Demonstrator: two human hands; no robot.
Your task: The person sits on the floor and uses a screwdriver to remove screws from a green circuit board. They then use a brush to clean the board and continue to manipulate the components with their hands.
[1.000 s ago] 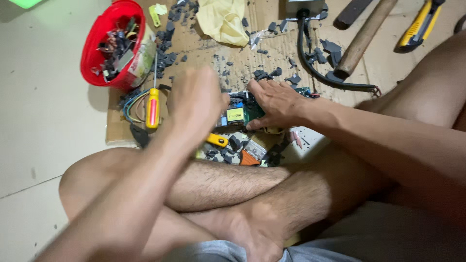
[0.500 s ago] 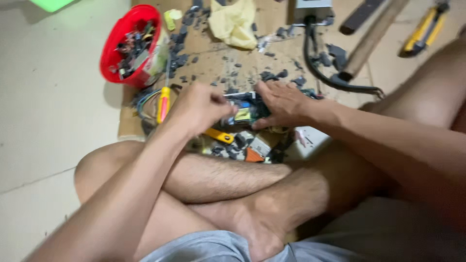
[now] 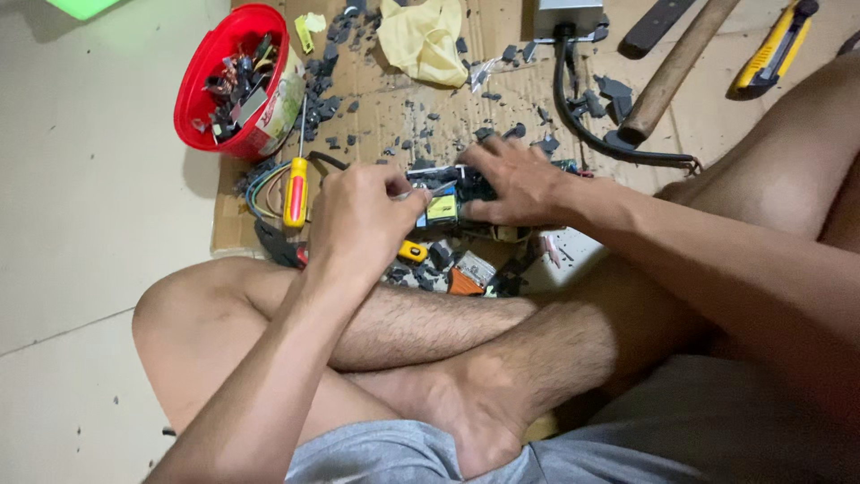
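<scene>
Hands are meeting over a small circuit board [image 3: 445, 199] lying on a cardboard sheet [image 3: 394, 108] just beyond the person's crossed legs. The left hand [image 3: 363, 220] is curling shut around a thin metal tool [image 3: 428, 190], its tip pointing right onto the board. The right hand [image 3: 520, 184] is pressing flat on the board's right part, fingers spread, pinning it down. The board itself is showing a yellow block and dark parts between the two hands.

Just left of the left hand, a screwdriver with a yellow and orange handle [image 3: 296, 184] is lying on the cardboard, its shaft pointing far, beside a loop of coloured wires [image 3: 260, 188]. Dark plastic fragments [image 3: 331, 63] are lying scattered across the sheet. Farther left, a red bowl [image 3: 202, 81] full of small dark parts is sitting at the cardboard's edge. At the far side, a crumpled yellow cloth [image 3: 421, 40] is lying near a black cable [image 3: 582, 125]. To the far right, a wooden handle [image 3: 676, 67] and a yellow utility knife [image 3: 775, 45] are resting on the floor.
</scene>
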